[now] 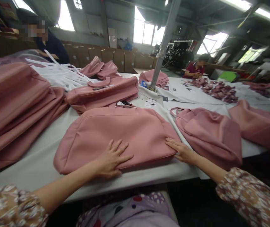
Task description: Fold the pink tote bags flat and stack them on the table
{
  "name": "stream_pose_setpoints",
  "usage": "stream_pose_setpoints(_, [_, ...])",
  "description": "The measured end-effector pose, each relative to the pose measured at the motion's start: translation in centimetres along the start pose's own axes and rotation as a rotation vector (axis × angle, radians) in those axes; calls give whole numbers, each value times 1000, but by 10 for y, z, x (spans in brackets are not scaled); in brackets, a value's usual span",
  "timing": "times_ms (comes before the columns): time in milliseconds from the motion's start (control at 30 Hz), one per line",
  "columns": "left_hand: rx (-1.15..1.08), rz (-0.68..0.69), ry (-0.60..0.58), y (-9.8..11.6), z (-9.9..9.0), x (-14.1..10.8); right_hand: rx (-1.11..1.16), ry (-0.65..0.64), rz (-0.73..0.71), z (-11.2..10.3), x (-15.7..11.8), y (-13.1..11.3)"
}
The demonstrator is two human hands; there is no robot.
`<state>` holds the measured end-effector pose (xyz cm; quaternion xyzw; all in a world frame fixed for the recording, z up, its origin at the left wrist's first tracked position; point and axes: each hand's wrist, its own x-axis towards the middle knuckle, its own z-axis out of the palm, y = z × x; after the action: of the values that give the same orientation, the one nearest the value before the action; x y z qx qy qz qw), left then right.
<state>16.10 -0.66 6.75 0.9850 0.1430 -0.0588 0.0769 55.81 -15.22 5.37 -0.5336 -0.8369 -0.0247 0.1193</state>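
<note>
A pink bag (123, 132) lies flat on the white-covered table in front of me, its handle and some tags at the far edge. My left hand (111, 159) rests on the bag's lower middle, fingers spread. Against the bag's lower right corner lies my right hand (179, 150), fingers stretched out over the edge; part of its thumb side is hidden. Neither hand is wrapped round anything. Just beyond is a second pink bag (104, 93) with a handle. Another pink bag (208, 134) slumps to the right of my right hand.
Large pink bags (14, 110) are stacked at the left, with white strips (59, 74) behind them. A metal post (165, 44) rises beyond the table's middle. Small pink pieces (220, 90) lie heaped at the far right. One person (52, 47) stands back left; another (192, 71) works back right.
</note>
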Motion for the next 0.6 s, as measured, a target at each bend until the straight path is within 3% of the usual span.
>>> stream_pose_setpoints(133, [33, 3, 45, -7, 34, -1, 107, -67, 156, -45, 7, -5])
stream_pose_setpoints(267, [37, 54, 46, -12, 38, -2, 144, 122, 374, -93, 60, -22])
stream_pose_setpoints(367, [24, 39, 41, -13, 36, 0, 68, 180, 215, -108, 110, -44])
stream_pose_setpoints(467, [-32, 20, 29, -8, 33, -3, -87, 115, -15, -85, 124, -56])
stream_pose_setpoints(600, [-118, 30, 53, -2, 29, -5, -173, -35, -8, 10, 85, -28])
